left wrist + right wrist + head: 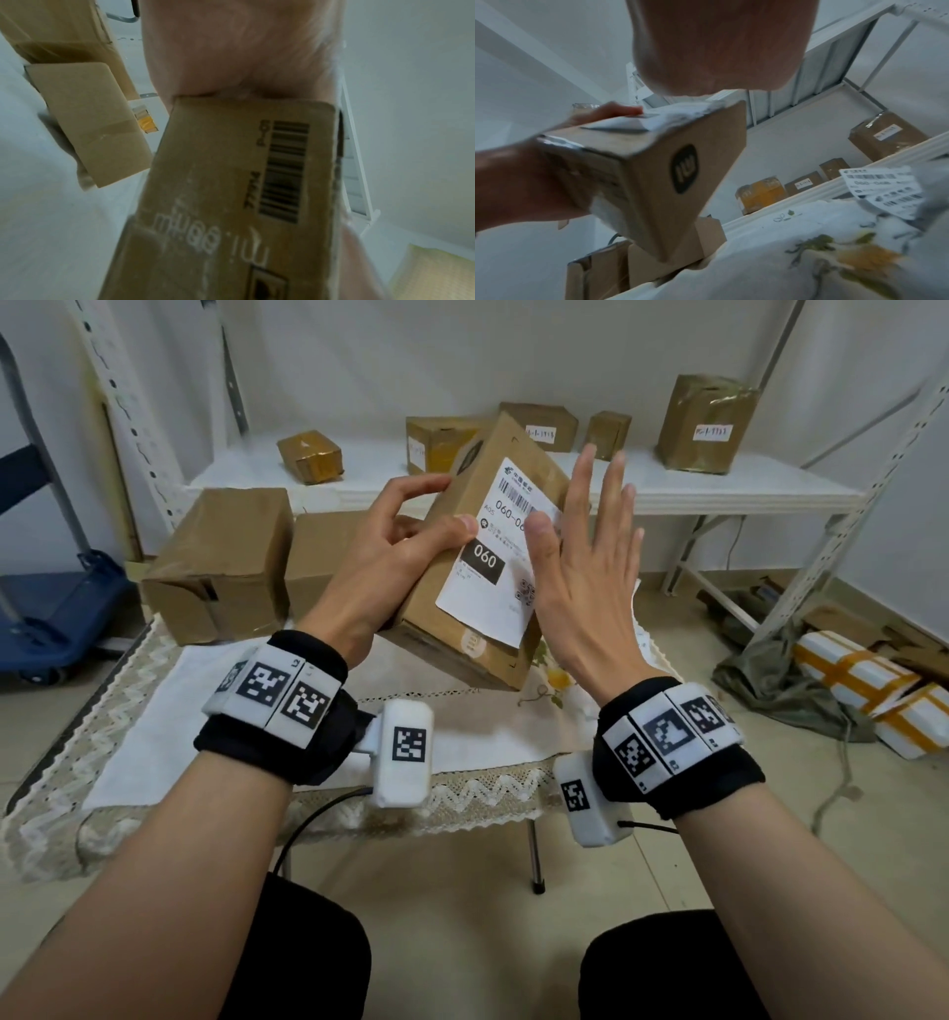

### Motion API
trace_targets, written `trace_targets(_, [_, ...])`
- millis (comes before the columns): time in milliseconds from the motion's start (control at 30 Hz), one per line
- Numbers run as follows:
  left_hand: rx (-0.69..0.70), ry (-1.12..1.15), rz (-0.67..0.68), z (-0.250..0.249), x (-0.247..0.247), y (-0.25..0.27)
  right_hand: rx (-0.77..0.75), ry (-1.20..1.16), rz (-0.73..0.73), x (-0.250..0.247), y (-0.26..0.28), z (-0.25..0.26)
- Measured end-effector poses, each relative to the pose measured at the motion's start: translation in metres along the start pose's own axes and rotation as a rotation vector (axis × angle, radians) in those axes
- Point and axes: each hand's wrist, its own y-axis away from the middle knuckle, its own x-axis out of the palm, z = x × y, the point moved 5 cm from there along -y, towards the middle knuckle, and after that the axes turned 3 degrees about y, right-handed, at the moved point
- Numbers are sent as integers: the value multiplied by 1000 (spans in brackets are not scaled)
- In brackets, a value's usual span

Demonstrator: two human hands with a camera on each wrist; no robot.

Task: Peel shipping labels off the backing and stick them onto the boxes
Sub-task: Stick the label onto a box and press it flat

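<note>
A white shelf (719, 492) crosses the back of the room with several taped brown parcels (706, 423) standing on it. In front of the person is a low table (462, 793) under a lace-edged cloth, and two larger cartons (221, 567) sit at its far left corner. On the floor to the right lie white foam packs (868, 685) bound with orange tape, and a blue cart (51, 613) stands at far left.

The box (452, 588) is held tilted in the air above the table, its far end raised toward the shelf. The label (506, 552) lies on the box's upper face, printed with a barcode and a black block reading 060; its near right corner runs past the box edge.

The left hand (390, 557) grips the box from the left side, thumb on the upper face at the label's left edge, fingers curled over the far left edge. The right hand (580, 557) is spread flat with straight fingers, palm over the right part of the label; whether it presses the label cannot be told from the head view. In the right wrist view more labels (883, 186) lie on the cloth at right.
</note>
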Motion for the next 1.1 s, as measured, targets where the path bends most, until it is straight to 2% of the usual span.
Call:
trace_targets(200, [16, -7, 15, 2, 13, 3, -125, 8, 49, 15, 15, 24])
trace_targets(433, [49, 55, -62, -2, 4, 1, -126, -34, 51, 15, 7, 10])
trace_targets(667, [46, 66, -108, 0, 1, 1, -1, -103, 45, 14, 1, -6])
trace_targets(933, [57, 18, -39, 3, 20, 2, -113, -104, 26, 14, 13, 21])
trace_targets(1100, [50, 54, -70, 2, 16, 1, -115, -99, 32, 16, 12, 19])
